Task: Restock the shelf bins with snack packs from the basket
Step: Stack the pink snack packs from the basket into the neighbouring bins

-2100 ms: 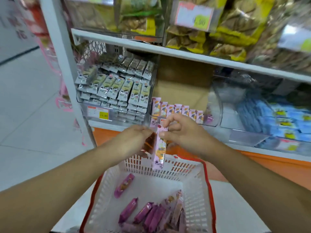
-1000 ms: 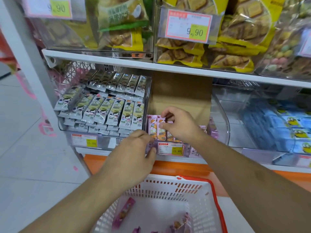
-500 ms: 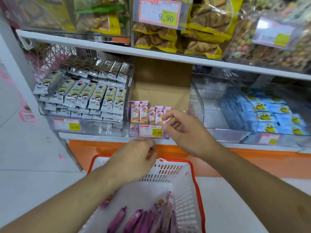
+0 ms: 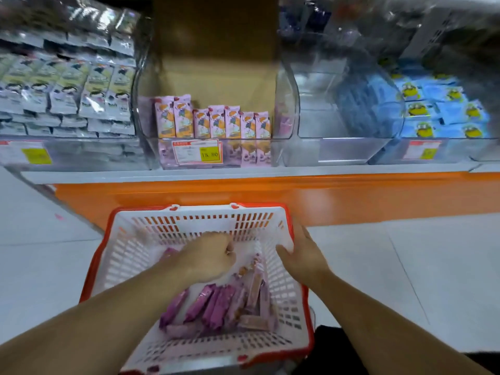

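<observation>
**Both hands at the basket below the half-filled bin**

The shelf (image 4: 243, 173) runs across the top of the view, carrying clear bins side by side. The basket (image 4: 130, 255), white with a red rim, sits on the floor below the shelf. Directly above the basket, the middle bin (image 4: 286, 109) holds a row of pink snack packs (image 4: 216, 123) standing upright behind a price label (image 4: 197, 154). More purple packs (image 4: 213, 304) lie piled in the basket's near half. The left hand (image 4: 208, 259) is inside the basket, fingers clenched; whether they hold a pack cannot be told. The right hand (image 4: 303, 255) rests flat on the basket's right rim, fingers released.
</observation>
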The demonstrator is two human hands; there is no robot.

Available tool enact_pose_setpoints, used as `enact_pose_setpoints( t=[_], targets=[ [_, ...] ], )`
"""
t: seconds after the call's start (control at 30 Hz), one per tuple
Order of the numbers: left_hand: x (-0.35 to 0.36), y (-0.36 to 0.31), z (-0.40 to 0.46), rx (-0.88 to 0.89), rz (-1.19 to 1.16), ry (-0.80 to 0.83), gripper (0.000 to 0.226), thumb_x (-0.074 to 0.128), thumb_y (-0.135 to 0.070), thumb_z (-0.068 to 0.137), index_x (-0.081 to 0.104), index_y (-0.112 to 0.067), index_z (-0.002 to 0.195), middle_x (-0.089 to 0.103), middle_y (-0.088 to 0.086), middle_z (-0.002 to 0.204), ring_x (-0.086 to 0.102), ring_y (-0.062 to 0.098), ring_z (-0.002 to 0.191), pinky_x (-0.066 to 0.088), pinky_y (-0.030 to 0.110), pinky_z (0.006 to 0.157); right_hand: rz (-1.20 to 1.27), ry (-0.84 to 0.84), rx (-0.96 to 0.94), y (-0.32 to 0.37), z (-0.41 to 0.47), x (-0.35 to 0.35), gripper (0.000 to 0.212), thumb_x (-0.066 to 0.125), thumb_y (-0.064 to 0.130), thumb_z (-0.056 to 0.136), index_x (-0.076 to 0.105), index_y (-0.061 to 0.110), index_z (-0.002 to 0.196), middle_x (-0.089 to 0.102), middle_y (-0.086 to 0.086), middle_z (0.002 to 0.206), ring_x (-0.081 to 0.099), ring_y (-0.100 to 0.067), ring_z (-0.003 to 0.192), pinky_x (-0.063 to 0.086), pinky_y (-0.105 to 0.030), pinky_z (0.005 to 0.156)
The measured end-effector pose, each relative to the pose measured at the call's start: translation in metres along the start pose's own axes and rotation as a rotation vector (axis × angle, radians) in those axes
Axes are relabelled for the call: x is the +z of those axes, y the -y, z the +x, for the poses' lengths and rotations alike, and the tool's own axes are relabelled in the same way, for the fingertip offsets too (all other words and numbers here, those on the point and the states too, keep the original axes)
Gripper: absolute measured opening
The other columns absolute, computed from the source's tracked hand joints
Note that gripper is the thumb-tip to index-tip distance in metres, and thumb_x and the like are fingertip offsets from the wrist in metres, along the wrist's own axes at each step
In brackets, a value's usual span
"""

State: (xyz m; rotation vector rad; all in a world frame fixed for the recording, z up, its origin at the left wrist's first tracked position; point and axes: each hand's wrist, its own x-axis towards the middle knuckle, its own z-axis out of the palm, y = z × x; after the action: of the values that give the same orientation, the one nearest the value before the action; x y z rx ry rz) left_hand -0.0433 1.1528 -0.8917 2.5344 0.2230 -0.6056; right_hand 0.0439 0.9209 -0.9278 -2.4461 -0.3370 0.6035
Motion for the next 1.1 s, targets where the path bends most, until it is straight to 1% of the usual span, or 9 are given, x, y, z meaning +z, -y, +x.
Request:
enact_pose_setpoints(
  t=[0.13, 0.2, 0.27, 0.4, 0.47, 0.6, 0.8, 1.0, 1.1],
  targets=[
    [0.038, 0.024, 0.024, -0.113, -0.106, 0.063, 0.020, 0.051, -0.023, 0.099, 0.063, -0.013, 0.086, 0.063, 0.003, 0.079, 0.061, 0.019, 0.074, 0.045, 0.032, 0.064, 0.036, -0.083, -0.041, -0.005, 0.009, 0.012, 0.084, 0.064, 0.038, 0.099, 0.009, 0.046, 0.163, 0.041, 0.009, 0.161, 0.058, -0.024, 0.133, 0.053, -0.045, 0.102],
    [0.059, 0.035, 0.034, -0.163, -0.126, 0.100, 0.017, 0.053, -0.025, 0.101, 0.065, -0.018, 0.110, 0.067, 0.001, 0.106, 0.064, 0.020, 0.093, 0.052, 0.034, 0.077, 0.027, -0.087, -0.069, -0.009, 0.011, 0.014, 0.089, 0.064, 0.042, 0.100, 0.001, 0.046, 0.164, 0.031, 0.011, 0.167, 0.056, -0.023, 0.136, 0.054, -0.045, 0.099],
    [0.079, 0.044, 0.048, -0.186, -0.129, 0.124, 0.039, 0.055, -0.030, 0.102, 0.054, -0.022, 0.140, 0.058, 0.002, 0.135, 0.060, 0.021, 0.114, 0.052, 0.035, 0.092, 0.014, -0.099, -0.082, -0.014, 0.012, 0.017, 0.091, 0.062, 0.049, 0.100, -0.002, 0.046, 0.164, 0.025, 0.014, 0.169, 0.052, -0.022, 0.140, 0.053, -0.043, 0.098],
    [0.116, 0.049, 0.086, -0.186, -0.099, 0.114, 0.064, 0.054, -0.053, 0.098, 0.039, -0.028, 0.155, 0.046, 0.005, 0.150, 0.052, 0.027, 0.131, 0.047, 0.044, 0.109, -0.018, -0.105, -0.074, -0.020, 0.017, 0.021, 0.089, 0.062, 0.055, 0.099, 0.003, 0.044, 0.165, 0.028, 0.014, 0.168, 0.053, -0.020, 0.139, 0.053, -0.042, 0.098],
    [0.133, 0.046, 0.101, -0.194, -0.098, 0.125, 0.064, 0.054, -0.059, 0.097, 0.044, -0.027, 0.151, 0.049, 0.007, 0.144, 0.054, 0.031, 0.127, 0.048, 0.046, 0.107, -0.037, -0.110, -0.068, -0.022, 0.019, 0.023, 0.088, 0.061, 0.057, 0.099, 0.004, 0.044, 0.165, 0.035, 0.012, 0.164, 0.057, -0.021, 0.135, 0.057, -0.046, 0.098],
    [0.159, 0.043, 0.115, -0.165, -0.042, 0.146, 0.037, 0.057, -0.040, 0.095, 0.057, -0.018, 0.125, 0.057, 0.009, 0.114, 0.061, 0.032, 0.102, 0.055, 0.046, 0.090, -0.034, -0.109, -0.060, -0.023, 0.020, 0.027, 0.090, 0.060, 0.059, 0.098, 0.001, 0.047, 0.164, 0.045, 0.013, 0.158, 0.059, -0.020, 0.134, 0.058, -0.049, 0.100],
    [0.168, 0.042, 0.111, -0.151, -0.055, 0.083, 0.019, 0.050, -0.024, 0.095, 0.057, -0.012, 0.109, 0.056, 0.009, 0.103, 0.060, 0.032, 0.095, 0.054, 0.043, 0.081, -0.053, -0.105, -0.043, -0.026, 0.022, 0.028, 0.096, 0.063, 0.053, 0.097, -0.007, 0.049, 0.163, 0.050, 0.010, 0.156, 0.059, -0.022, 0.133, 0.057, -0.049, 0.101],
    [0.124, 0.043, 0.083, -0.136, -0.113, -0.017, 0.013, 0.064, -0.027, 0.091, 0.053, -0.026, 0.085, 0.055, -0.005, 0.085, 0.052, 0.010, 0.074, 0.035, 0.027, 0.058, -0.073, -0.082, -0.022, -0.018, 0.017, 0.025, 0.099, 0.065, 0.049, 0.097, -0.011, 0.050, 0.162, 0.052, 0.008, 0.153, 0.063, -0.024, 0.128, 0.059, -0.051, 0.097],
    [0.090, 0.032, 0.055, -0.076, -0.146, -0.073, 0.011, 0.068, -0.033, 0.089, 0.058, -0.029, 0.086, 0.061, -0.009, 0.081, 0.057, 0.007, 0.072, 0.042, 0.030, 0.057, -0.080, -0.064, 0.002, -0.009, 0.013, 0.019, 0.101, 0.066, 0.046, 0.097, -0.013, 0.050, 0.160, 0.051, 0.007, 0.152, 0.063, -0.025, 0.128, 0.059, -0.050, 0.096]
  ],
)
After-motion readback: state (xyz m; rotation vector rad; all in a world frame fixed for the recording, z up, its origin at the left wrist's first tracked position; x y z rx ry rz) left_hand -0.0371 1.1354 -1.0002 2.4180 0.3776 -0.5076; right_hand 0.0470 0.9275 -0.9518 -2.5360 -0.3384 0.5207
